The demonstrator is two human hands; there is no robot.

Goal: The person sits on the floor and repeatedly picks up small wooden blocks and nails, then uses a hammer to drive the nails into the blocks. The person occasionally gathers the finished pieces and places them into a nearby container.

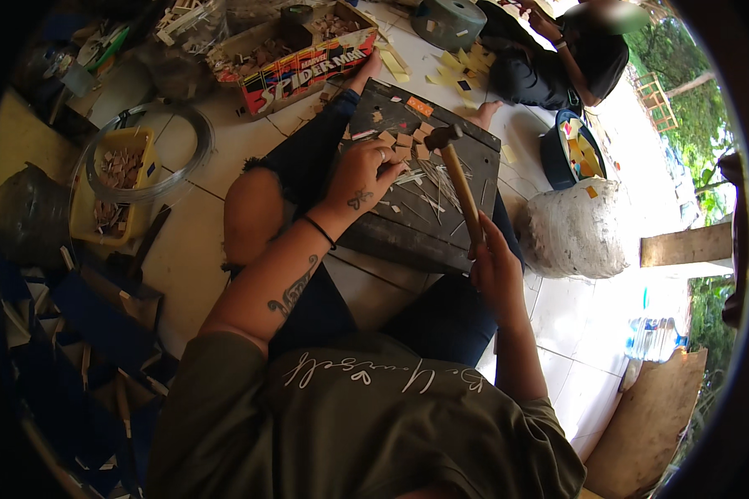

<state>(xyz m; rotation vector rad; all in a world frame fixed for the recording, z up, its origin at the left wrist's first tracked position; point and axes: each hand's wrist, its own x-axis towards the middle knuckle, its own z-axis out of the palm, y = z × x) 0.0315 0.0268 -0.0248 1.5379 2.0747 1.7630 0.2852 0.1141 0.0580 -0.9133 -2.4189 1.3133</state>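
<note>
A wooden-handled hammer (460, 179) stands over a dark board (441, 233) resting across the seated person's legs, its head above small wooden squares (401, 141) and thin nails (429, 179). The right hand (495, 266) grips the handle's lower end, fingers closed. The left hand (362, 170) presses curled fingertips onto the pieces. A yellow tray (87, 220) and wire coil (193, 158) lie on the tiled floor.

I see a hammer (456, 179) with a smooth, pale wooden handle and a dull metal head. The board (441, 224) on my lap looks like dark, matt, rough wood, with thin shiny nails (429, 179) and small cardboard-like squares (404, 141) on it. The floor tiles (187, 249) look pale and smooth. On the left, the wire coil (154, 158) looks like shiny metal.
</note>
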